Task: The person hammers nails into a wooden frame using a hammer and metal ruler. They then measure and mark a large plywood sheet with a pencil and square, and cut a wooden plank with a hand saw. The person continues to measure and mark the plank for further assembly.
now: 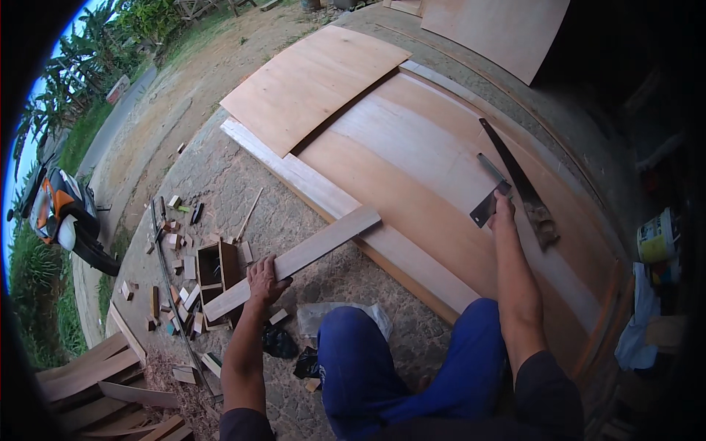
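My left hand (266, 283) is closed around the lower part of a wooden board (316, 248). The board slants up to the right, and its far end lies over the pale edge rail of a large wooden panel (397, 162). Above that panel my right hand (501, 209) grips a try square (488, 206), with one arm pointing up and away from me. Just right of it lies a handsaw (516, 165) with a wooden handle, flat on the panel. A thin plywood sheet (316, 81) covers the panel's far left end.
Left of the board stands an open wooden box (230, 263) among scattered wood offcuts (174, 240). A long thin metal bar (175, 294) crosses the concrete. Planks (88, 371) and shavings lie lower left. A motorbike (66, 213) stands farther left; a white bucket (656, 237) is at right.
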A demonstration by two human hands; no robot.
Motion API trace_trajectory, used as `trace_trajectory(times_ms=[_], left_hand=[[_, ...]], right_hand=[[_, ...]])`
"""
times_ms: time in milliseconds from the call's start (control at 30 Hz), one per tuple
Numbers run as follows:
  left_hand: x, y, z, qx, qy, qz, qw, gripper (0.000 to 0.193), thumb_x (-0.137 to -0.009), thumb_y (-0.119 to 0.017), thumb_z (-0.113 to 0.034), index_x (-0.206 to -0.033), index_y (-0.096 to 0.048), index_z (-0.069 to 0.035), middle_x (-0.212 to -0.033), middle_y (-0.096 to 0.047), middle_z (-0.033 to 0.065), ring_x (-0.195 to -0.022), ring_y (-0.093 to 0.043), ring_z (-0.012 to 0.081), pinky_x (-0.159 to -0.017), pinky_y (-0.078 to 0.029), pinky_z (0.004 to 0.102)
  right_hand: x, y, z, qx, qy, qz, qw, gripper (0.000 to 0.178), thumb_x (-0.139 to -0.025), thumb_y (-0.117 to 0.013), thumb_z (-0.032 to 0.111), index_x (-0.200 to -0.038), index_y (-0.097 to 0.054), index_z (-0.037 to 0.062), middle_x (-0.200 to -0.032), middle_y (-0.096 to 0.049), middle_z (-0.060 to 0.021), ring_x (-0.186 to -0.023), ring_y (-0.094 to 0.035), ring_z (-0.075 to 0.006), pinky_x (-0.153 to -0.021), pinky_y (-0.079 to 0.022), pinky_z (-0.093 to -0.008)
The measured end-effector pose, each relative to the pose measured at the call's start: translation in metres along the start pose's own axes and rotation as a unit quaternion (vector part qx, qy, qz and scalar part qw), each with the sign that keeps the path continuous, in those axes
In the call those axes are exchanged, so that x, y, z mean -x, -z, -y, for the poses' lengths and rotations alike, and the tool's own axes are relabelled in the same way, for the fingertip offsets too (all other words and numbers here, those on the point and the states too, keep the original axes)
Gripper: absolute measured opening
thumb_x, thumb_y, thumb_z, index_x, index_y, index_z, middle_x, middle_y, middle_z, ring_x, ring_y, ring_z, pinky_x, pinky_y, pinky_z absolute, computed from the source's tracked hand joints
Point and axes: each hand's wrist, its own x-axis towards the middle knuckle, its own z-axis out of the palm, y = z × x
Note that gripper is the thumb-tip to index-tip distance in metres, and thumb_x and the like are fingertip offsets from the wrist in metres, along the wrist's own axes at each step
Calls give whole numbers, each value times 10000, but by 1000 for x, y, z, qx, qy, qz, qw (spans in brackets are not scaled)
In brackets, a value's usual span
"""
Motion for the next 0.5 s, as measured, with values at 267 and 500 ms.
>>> trace_trajectory(times_ms=[267, 500], left_hand=[[-65, 1, -100, 166, -68, -250, 952, 813, -920, -639, -486, -1539, -336, -54, -1535, -380, 247, -1427, -342, 419, -1191, -237, 506], [-125, -4, -166, 137, -60, -178, 973, 685, -912, -627, -499, -1470, -476, -132, -1355, -550, 171, -1309, -473, 363, -1116, -349, 484]], right_hand=[[175, -79, -115, 223, 67, 413, 881, 252, -945, -653, 200, -1146, -639, 48, -930, -611, -3, -894, -541, -92, -821, -475, -298], [197, -100, -157, 392, 149, 410, 810, 450, -950, -623, 288, -1262, -625, -35, -1101, -697, -163, -1037, -647, -279, -913, -499, -380]])
